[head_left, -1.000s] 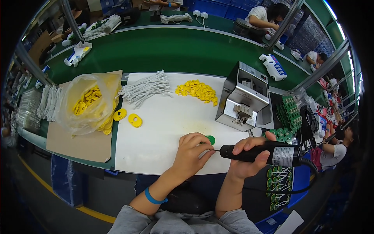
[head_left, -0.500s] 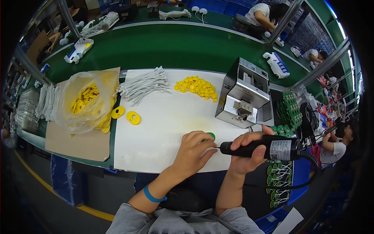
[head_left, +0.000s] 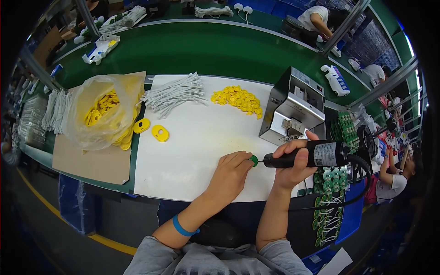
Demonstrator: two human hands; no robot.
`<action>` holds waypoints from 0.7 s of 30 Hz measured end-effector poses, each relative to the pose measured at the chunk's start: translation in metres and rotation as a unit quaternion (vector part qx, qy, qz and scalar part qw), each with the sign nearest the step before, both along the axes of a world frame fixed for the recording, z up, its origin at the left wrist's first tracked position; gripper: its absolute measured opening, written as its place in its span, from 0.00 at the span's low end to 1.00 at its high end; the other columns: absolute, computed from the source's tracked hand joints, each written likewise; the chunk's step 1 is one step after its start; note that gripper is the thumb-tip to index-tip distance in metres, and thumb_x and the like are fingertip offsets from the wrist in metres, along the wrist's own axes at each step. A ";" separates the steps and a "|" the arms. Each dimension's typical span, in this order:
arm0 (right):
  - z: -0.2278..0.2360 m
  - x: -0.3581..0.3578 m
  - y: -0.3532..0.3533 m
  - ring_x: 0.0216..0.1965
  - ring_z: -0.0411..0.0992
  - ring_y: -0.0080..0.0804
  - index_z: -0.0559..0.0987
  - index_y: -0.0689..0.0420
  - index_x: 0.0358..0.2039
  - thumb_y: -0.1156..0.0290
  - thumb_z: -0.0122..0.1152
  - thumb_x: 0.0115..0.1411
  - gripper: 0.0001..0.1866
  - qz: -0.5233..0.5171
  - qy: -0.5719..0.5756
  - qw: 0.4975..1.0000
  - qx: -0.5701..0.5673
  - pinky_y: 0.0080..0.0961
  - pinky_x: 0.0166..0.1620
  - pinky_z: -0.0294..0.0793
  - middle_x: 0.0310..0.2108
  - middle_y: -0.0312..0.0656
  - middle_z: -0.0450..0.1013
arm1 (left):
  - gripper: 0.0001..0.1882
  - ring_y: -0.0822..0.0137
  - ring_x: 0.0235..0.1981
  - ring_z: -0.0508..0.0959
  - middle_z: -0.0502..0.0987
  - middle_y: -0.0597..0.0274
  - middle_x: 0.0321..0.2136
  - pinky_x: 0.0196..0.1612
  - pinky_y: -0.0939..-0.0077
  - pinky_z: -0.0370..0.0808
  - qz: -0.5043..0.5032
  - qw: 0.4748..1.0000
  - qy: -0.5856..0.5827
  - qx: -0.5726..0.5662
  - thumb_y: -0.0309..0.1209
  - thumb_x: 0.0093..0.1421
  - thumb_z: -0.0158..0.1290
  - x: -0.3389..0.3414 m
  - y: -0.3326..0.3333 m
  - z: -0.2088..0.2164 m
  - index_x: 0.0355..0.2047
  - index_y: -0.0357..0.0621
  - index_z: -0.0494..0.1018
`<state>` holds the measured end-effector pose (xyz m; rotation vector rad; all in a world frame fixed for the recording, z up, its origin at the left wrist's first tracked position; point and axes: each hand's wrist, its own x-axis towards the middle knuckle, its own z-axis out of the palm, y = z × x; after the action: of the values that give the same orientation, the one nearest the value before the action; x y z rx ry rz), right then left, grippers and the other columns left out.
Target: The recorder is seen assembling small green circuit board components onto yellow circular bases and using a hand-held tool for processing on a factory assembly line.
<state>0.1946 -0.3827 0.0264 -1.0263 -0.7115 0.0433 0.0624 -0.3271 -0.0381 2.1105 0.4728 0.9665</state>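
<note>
My left hand (head_left: 230,173) has its fingers closed around a small round green piece (head_left: 254,160), mostly covered by the fingertips. In my right hand (head_left: 295,170) is a black electric screwdriver (head_left: 326,154), held level, its cable looping down at the right. The thin bit points left and its tip is at the green piece; whether it sits in a screw is too small to tell. Both hands are over the near part of the white work sheet (head_left: 192,151). Two yellow oval parts with holes (head_left: 160,133) lie to the left.
A metal machine (head_left: 293,110) stands behind my right hand. Small yellow pieces (head_left: 238,99) and white cables (head_left: 174,94) lie at the back. A bag of yellow parts (head_left: 98,114) is at left, green circuit boards (head_left: 327,181) at right. A green conveyor (head_left: 192,46) runs behind.
The green piece has turned toward the screwdriver and shows more beyond my left fingertips. The bit, partly behind my left fingers before, is now plainly visible against it. The whole view has shifted slightly.
</note>
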 end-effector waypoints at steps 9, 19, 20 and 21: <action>-0.006 0.012 0.005 0.19 0.75 0.31 0.64 0.67 0.54 0.61 0.65 0.63 0.29 0.006 -0.007 1.000 -0.010 0.24 0.28 0.76 0.24 0.40 0.73 | 0.07 0.51 0.48 0.79 0.81 0.55 0.45 0.53 0.60 0.73 -0.008 0.999 0.029 -0.019 0.19 0.57 0.61 0.012 0.004 -0.001 0.37 0.39 0.80; -0.008 0.017 0.009 0.16 0.72 0.31 0.65 0.65 0.49 0.66 0.59 0.65 0.20 0.029 -0.040 0.997 -0.056 0.25 0.24 0.75 0.23 0.42 0.70 | 0.07 0.52 0.48 0.78 0.81 0.55 0.46 0.52 0.61 0.72 -0.008 0.999 0.038 -0.018 0.20 0.57 0.61 0.014 0.005 0.003 0.37 0.39 0.80; -0.007 0.016 0.009 0.16 0.72 0.31 0.65 0.65 0.49 0.66 0.59 0.65 0.20 0.030 -0.041 0.997 -0.056 0.25 0.24 0.75 0.23 0.42 0.70 | 0.07 0.52 0.48 0.78 0.81 0.55 0.46 0.52 0.61 0.72 -0.008 0.999 0.039 -0.017 0.20 0.57 0.61 0.014 0.006 0.003 0.37 0.39 0.80; -0.006 0.015 0.010 0.17 0.72 0.32 0.65 0.65 0.49 0.67 0.59 0.65 0.19 0.037 -0.035 0.997 -0.056 0.26 0.24 0.75 0.23 0.42 0.70 | 0.07 0.52 0.47 0.78 0.81 0.55 0.46 0.52 0.61 0.72 -0.008 0.999 0.040 -0.016 0.20 0.57 0.61 0.014 0.006 0.003 0.37 0.39 0.79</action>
<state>0.2099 -0.3724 0.0203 -1.1123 -0.8179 0.1139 0.0764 -0.3208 -0.0353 2.1260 0.5065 0.8627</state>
